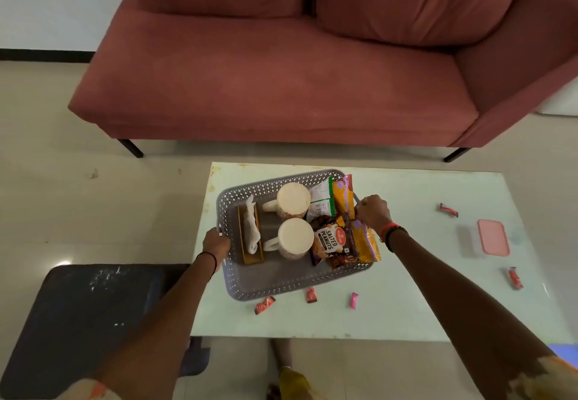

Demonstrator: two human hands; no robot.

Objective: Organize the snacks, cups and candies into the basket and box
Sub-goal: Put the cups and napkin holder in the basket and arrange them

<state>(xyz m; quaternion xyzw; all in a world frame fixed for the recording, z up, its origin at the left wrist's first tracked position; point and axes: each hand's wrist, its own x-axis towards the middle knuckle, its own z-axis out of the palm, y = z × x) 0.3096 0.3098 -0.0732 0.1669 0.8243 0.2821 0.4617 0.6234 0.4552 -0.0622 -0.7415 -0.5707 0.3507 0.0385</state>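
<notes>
Wrapped candies (264,304) lie on the table (406,315) just before the grey basket (266,284) of cups (295,237) and snack packets (334,240), its left rim gripped in the curled fingers of the left hand (215,245), its right rim likewise by the right hand (372,215), the pink-lidded box (493,237) well apart rightward.

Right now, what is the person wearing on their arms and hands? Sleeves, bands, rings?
Both forearms are bare. The left hand has a thin black band at the wrist. The right hand has an orange-red band beside a black beaded bracelet. Pale patterned sleeves show only at the bottom corners.
</notes>
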